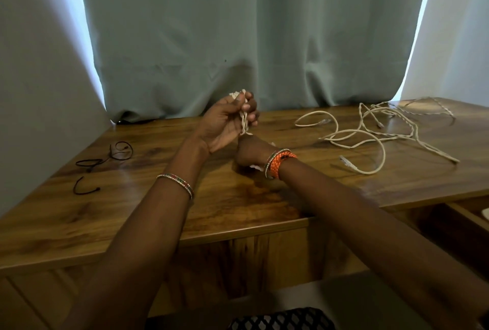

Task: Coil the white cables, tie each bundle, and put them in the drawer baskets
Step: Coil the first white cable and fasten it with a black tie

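Observation:
My left hand is raised above the middle of the wooden table, fingers closed around the top of a folded white cable bundle. Just below it my right hand is closed low on the same bundle, knuckles near the tabletop, with a bit of white showing under the wrist. Loose white cables lie tangled on the table to the right, with plug ends visible. Several thin black ties lie on the table's left side.
A grey-green curtain hangs right behind the table's far edge. An open wooden drawer shows at the lower right under the tabletop, with something white inside at the frame edge. A black mesh chair is at the bottom.

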